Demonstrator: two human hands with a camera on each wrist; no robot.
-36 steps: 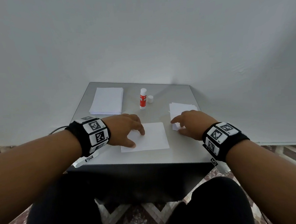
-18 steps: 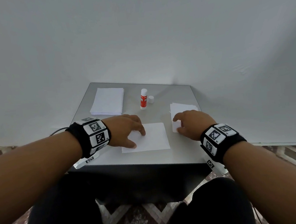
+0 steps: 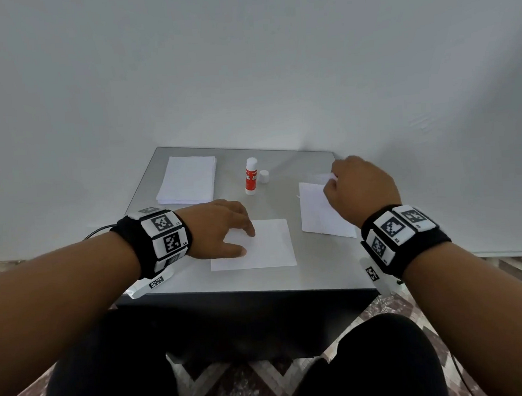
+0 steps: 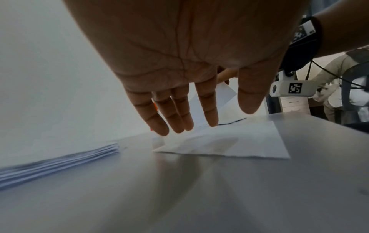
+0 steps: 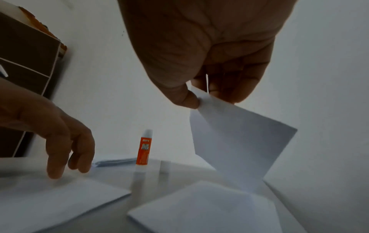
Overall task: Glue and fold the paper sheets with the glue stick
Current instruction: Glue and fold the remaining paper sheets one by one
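Observation:
A white sheet (image 3: 263, 247) lies flat at the table's front centre. My left hand (image 3: 222, 231) rests on its left part with straight fingers (image 4: 179, 119). My right hand (image 3: 361, 187) is raised over the right side of the table and pinches the top edge of a folded white sheet (image 5: 237, 141) between thumb and fingers, so it hangs down above a small pile of folded sheets (image 5: 209, 208). The orange and white glue stick (image 3: 251, 176) stands upright, uncapped, at the back centre, with its white cap (image 3: 264, 176) just to its right.
A stack of white paper (image 3: 187, 179) lies at the back left of the grey table (image 3: 244, 282). A white wall rises right behind the table. In the left wrist view a person in pale clothes (image 4: 337, 82) stands at the far right.
My right hand has lifted from the pile at the right and moved back and up, taking one folded sheet with it. My left hand has stayed on the centre sheet.

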